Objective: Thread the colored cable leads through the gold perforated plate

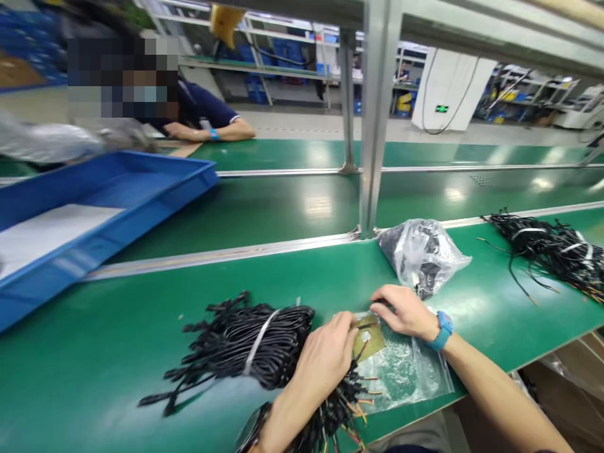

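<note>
While a yellowish square (376, 343) lies flat, 2 hands flank it

As the left hand (325, 355) curls its fingers together, the square sits just right of their tips, overlapping clear plastic (401, 380). The right hand (408, 313) bends thumb and forefinger toward each other near the square's far right corner; whether either hand pinches anything, I cannot tell. Left of the left fingers lies 1 tied cable bundle (287, 333); just beyond the right fingers, 1 bag (431, 251).

Blue tray (155, 214) at left, white sheet (56, 229) inside; metal post (375, 126) upright; green sign (441, 109) on white pillar (450, 78).
</note>
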A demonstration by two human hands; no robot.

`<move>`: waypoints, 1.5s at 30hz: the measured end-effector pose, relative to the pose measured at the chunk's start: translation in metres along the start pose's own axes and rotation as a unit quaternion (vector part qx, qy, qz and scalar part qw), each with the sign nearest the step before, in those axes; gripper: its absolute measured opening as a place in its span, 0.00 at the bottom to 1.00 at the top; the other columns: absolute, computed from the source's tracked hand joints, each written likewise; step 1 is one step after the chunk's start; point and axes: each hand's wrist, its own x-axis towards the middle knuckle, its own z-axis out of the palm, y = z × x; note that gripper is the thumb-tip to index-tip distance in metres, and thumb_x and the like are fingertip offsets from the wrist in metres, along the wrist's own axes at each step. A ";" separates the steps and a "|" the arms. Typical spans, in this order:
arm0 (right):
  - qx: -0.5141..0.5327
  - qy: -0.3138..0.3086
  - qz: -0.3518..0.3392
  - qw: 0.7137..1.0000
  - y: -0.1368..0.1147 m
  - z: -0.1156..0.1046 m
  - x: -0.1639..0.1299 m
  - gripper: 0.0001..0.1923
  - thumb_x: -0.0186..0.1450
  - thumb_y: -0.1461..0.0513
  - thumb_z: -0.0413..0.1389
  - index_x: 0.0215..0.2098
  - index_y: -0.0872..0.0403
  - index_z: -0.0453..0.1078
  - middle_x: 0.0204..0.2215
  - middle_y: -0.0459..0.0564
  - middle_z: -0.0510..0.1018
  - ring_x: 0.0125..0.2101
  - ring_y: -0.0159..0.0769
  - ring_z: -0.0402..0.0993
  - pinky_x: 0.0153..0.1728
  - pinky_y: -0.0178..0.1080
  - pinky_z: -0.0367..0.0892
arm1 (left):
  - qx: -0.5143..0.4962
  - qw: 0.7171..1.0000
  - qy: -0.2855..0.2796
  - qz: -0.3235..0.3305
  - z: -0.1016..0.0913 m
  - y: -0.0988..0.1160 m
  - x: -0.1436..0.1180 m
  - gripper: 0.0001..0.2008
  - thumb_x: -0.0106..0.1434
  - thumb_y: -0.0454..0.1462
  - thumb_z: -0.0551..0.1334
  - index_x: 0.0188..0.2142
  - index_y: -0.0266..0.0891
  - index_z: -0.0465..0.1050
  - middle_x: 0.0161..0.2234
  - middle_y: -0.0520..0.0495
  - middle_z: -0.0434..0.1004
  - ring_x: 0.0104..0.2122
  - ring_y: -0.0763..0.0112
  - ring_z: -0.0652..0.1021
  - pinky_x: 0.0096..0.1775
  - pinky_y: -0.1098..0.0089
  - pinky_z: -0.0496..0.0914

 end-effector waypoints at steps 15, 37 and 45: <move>0.146 0.016 0.061 0.987 -0.001 -0.013 -0.001 0.15 0.74 0.54 0.56 0.51 0.54 0.78 0.35 0.52 0.79 0.35 0.38 0.77 0.38 0.38 0.73 | -0.232 0.961 0.137 0.070 -0.007 0.026 0.007 0.03 0.68 0.33 0.63 0.41 0.38 0.75 0.33 0.49 0.80 0.32 0.69 0.78 0.35 0.71 0.69; 0.221 -0.049 0.039 0.973 -0.018 -0.010 -0.008 0.15 0.73 0.61 0.58 0.57 0.49 0.76 0.38 0.50 0.79 0.37 0.36 0.76 0.38 0.36 0.72 | -0.184 0.949 0.243 0.084 -0.004 0.025 0.005 0.09 0.73 0.35 0.58 0.36 0.36 0.75 0.27 0.50 0.75 0.26 0.73 0.74 0.30 0.72 0.66; 0.191 -0.039 0.055 0.979 -0.020 -0.009 -0.009 0.14 0.74 0.56 0.56 0.54 0.52 0.76 0.38 0.52 0.80 0.36 0.38 0.77 0.38 0.39 0.75 | -0.154 0.956 0.226 0.103 0.001 0.020 0.005 0.11 0.73 0.35 0.57 0.36 0.36 0.76 0.29 0.48 0.77 0.28 0.72 0.76 0.33 0.71 0.69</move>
